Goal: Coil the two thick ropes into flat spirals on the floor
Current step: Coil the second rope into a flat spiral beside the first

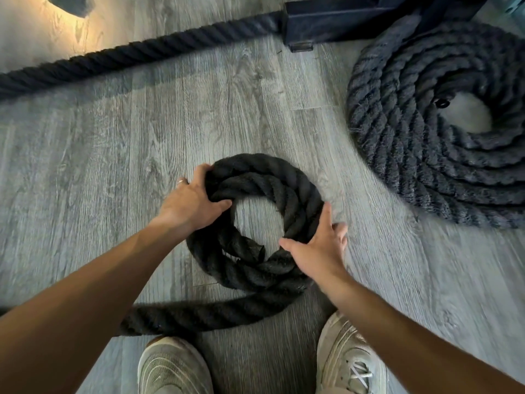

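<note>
A small coil of thick black rope (272, 180) lies on the grey wood floor (113, 155) in the middle of the view, about two turns round an open centre. My left hand (190, 200) grips the coil's left side, fingers curled over the rope. My right hand (321, 248) grips its lower right side, thumb inside the ring. The rope's free length (199, 314) runs out from the coil's bottom toward the lower left. A larger flat spiral of rope (420, 143) lies at the right.
A straight stretch of rope (136, 55) crosses the floor at the top left and ends at a dark metal base (335, 21). My two pale shoes (173, 368) (346, 362) stand at the bottom edge. Warm light falls on the floor at the upper left.
</note>
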A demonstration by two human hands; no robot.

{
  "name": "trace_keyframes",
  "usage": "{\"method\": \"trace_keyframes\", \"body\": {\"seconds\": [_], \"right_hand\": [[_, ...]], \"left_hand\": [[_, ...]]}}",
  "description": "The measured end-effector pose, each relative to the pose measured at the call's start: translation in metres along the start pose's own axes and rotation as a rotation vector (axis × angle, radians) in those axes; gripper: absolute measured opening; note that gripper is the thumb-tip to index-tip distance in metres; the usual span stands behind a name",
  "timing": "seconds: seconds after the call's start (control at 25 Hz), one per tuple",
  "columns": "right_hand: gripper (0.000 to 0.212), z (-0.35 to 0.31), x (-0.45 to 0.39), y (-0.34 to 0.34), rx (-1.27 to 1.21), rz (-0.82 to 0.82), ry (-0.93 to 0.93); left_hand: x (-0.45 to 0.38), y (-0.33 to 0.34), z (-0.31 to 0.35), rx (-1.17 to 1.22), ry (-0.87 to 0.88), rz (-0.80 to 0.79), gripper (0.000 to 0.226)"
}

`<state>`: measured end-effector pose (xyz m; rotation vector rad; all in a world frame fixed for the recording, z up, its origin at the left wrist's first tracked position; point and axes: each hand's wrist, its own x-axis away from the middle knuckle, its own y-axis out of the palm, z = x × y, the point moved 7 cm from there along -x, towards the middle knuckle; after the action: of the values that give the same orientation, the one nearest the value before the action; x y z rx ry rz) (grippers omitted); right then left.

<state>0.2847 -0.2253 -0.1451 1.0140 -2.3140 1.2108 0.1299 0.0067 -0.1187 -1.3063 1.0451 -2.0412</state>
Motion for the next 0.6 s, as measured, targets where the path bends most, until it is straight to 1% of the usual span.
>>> {"method": "trace_keyframes", "body": {"seconds": [0.12,0.24,0.32,0.36,0.4,0.48,0.56,0.6], "right_hand": [[0.125,-0.033,-0.033,-0.008,0.113,-0.124,-0.157],[0.109,-0.07,-0.055,-0.016,0.178,-0.178,-0.361],[0.103,-0.079,-0.067,-0.018,0.202,-0.212,-0.427],[0.102,-0.081,-0.071,-0.017,0.226,-0.238,-0.442],[0.101,-0.08,-0.073,-0.015,0.26,-0.254,-0.454],[0.097,-0.078,-0.07,-0.015,0.326,-0.206,-0.492],[0.092,-0.067,-0.054,-0.025,0.26,-0.043,-0.472],[0.091,-0.055,-0.04,-0.031,0.177,0.064,-0.407]], "left_hand": [[0.029,0.007,-0.031,0.152,-0.182,-0.047,0.081],[0.067,0.027,-0.054,0.296,-0.333,-0.143,0.081],[0.075,0.033,-0.059,0.393,-0.38,-0.225,0.085],[0.07,0.03,-0.06,0.385,-0.37,-0.236,0.088],[0.061,0.022,-0.06,0.333,-0.343,-0.211,0.093],[0.035,0.003,-0.05,0.199,-0.218,-0.083,0.102],[0.016,-0.01,-0.029,0.148,-0.036,-0.005,0.099],[0.009,-0.012,-0.021,0.132,0.033,-0.007,0.094]]}}
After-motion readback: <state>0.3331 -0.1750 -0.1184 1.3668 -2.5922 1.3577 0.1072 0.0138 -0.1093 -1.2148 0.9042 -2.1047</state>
